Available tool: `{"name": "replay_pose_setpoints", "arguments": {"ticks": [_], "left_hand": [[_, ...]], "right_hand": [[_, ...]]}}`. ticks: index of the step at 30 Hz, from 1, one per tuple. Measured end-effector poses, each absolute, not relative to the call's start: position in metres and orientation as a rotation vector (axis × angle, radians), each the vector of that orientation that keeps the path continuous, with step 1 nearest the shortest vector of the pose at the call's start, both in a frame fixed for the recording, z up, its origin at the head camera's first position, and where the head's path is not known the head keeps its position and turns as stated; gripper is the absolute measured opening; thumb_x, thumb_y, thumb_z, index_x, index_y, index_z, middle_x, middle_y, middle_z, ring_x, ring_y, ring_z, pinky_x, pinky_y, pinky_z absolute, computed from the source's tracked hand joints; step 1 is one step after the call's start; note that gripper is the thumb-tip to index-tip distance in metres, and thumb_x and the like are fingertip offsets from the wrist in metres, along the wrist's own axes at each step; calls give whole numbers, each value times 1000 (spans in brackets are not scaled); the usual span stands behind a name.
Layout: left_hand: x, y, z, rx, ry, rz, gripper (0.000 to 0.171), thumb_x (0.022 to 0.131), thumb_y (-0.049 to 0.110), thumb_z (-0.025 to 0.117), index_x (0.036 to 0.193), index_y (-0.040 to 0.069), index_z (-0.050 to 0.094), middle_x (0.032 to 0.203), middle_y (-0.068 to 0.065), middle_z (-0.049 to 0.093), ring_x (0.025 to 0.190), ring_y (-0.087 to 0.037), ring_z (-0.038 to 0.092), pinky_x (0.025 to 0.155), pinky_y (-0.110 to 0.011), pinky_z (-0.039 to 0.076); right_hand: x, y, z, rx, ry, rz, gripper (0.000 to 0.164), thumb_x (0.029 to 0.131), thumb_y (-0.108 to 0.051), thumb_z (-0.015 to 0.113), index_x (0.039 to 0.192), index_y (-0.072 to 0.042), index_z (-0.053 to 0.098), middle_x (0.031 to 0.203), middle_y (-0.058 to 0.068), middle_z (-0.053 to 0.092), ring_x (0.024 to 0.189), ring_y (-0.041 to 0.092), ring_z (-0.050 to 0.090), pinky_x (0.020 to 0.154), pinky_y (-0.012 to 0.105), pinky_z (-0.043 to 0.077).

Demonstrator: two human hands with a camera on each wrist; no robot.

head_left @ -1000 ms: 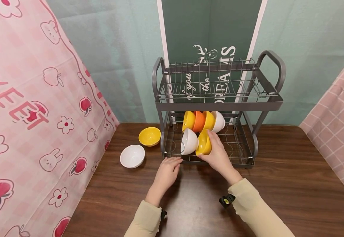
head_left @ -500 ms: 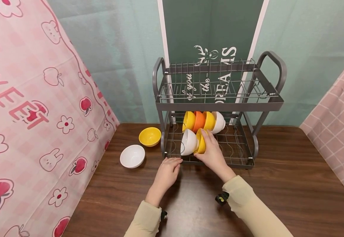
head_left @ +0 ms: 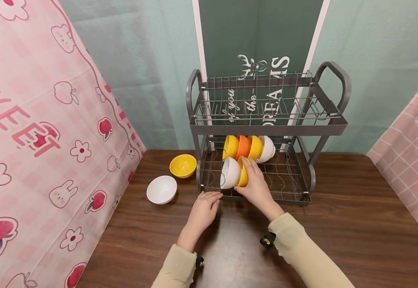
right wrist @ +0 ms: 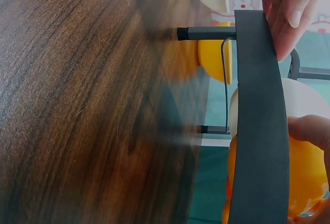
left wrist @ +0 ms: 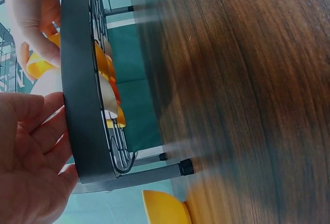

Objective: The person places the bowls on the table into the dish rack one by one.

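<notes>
On the lower tier of a dark grey dish rack [head_left: 266,129], my right hand [head_left: 258,192] grips a yellow bowl [head_left: 243,176] by its edge, tilted on its side. That bowl sits right against a white bowl [head_left: 230,173], also on its side, to its left. In the right wrist view the thumb presses the yellow bowl [right wrist: 307,175] behind the rack's front bar. My left hand [head_left: 203,210] rests with its fingertips at the rack's front left edge; in the left wrist view its fingers [left wrist: 49,131] touch the bar and are fairly straight.
Behind, a row of nested bowls on their sides holds yellow, orange [head_left: 243,147] and white [head_left: 267,149] ones. Left of the rack, a yellow bowl [head_left: 183,166] and a white bowl [head_left: 162,190] stand upright on the wooden table [head_left: 356,208]. The rack's upper wire tier [head_left: 255,104] overhangs the lower.
My right hand has moved slightly left with the yellow bowl, turning it more on its side and bringing it against the white bowl. The left hand has stayed in place.
</notes>
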State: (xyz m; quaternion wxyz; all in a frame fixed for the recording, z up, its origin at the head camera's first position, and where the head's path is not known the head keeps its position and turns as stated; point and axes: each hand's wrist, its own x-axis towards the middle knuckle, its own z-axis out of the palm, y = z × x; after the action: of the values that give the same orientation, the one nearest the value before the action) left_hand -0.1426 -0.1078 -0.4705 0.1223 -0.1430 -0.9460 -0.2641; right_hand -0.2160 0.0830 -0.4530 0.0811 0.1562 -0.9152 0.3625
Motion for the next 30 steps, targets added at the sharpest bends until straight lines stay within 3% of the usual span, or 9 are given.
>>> {"name": "replay_pose_setpoints", "arguments": {"ticks": [30], "left_hand": [[-142,-107,-470,-425,-2738,-795,23,90,12,56,110,9,69,113,-2,67,110,-17,60,104,-48,36]], "right_hand": [[-214,78,-465,482,-2704,1068,100,68,-18,81,147,-19,20,152,14,16,136,38,24,104,57,33]]}}
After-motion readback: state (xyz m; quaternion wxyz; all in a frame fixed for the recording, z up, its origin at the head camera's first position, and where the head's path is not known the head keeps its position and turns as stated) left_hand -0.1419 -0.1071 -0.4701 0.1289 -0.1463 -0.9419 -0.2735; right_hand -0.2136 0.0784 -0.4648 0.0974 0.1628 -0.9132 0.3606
